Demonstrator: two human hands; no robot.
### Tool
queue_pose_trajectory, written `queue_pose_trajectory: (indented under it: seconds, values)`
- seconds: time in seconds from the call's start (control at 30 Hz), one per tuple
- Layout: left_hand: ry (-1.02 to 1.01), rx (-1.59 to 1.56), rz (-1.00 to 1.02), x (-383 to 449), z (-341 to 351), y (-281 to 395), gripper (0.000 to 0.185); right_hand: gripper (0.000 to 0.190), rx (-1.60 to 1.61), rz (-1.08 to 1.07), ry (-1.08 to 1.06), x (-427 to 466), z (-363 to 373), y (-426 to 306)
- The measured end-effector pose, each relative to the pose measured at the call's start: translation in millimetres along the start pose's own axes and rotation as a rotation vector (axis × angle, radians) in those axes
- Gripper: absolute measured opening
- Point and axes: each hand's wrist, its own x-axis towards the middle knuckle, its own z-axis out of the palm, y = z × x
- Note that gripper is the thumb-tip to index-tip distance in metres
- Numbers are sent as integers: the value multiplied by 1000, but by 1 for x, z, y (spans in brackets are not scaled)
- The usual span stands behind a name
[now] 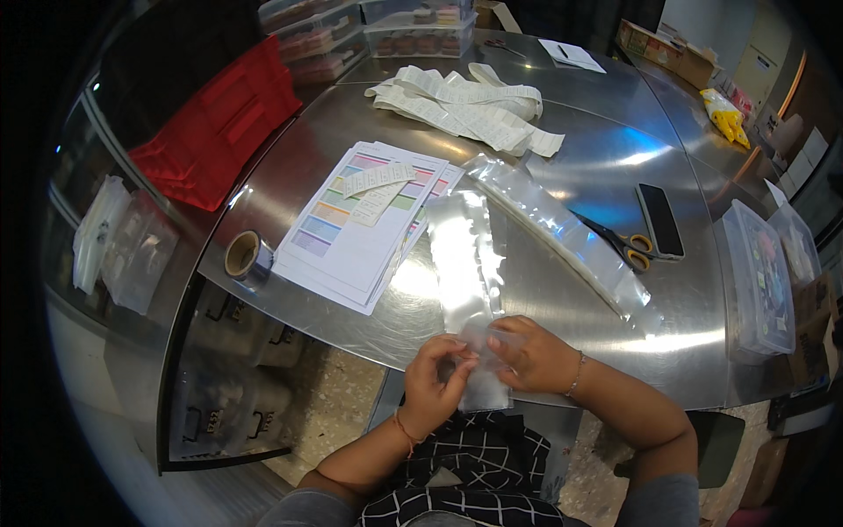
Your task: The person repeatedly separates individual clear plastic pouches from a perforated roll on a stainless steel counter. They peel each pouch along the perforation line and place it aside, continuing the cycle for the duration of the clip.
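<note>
At the table's near edge, my left hand (431, 375) pinches a clear plastic sleeve (486, 392) between thumb and fingertips. My right hand (541, 356) grips the same film from the other side, its fingers partly over it. The sleeve's lower end hangs towards my lap, above a black and white checked cloth. Just beyond my hands lies shiny clear plastic film (458, 257); where it ends and the held sleeve begins is hard to tell. A long stack of clear plastic sleeves (560, 237) lies diagonally to the right.
Black scissors (616, 240) touch the sleeve stack, beside a phone (660, 221). Printed sheets (336, 273) bear loose label strips (379, 191), with a tape roll (247, 257) at left. Farther back are heaped label strips (454, 105) and a red crate (224, 125). A plastic box (757, 277) stands right.
</note>
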Motion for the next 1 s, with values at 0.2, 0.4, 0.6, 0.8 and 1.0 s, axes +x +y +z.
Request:
queue_pose_trajectory:
  seconds: [0.2, 0.4, 0.6, 0.8, 1.0]
  values:
    - [-68, 80, -2, -1, -5, 0, 31, 77, 519, 254, 214, 8, -18, -10]
    - [-204, 194, 52, 4, -12, 6, 27, 45, 587, 630, -121, 31, -51, -21]
    - [-222, 250, 174, 12, -13, 14, 26, 44, 28, 515, -596, 67, -60, -33]
    - [-266, 307, 248, 15, -16, 16, 26, 34, -347, 469, -585, 76, -43, -63]
    - [-209, 116, 31, 12, -13, 14, 25, 31, -440, 311, -412, 57, -29, -64]
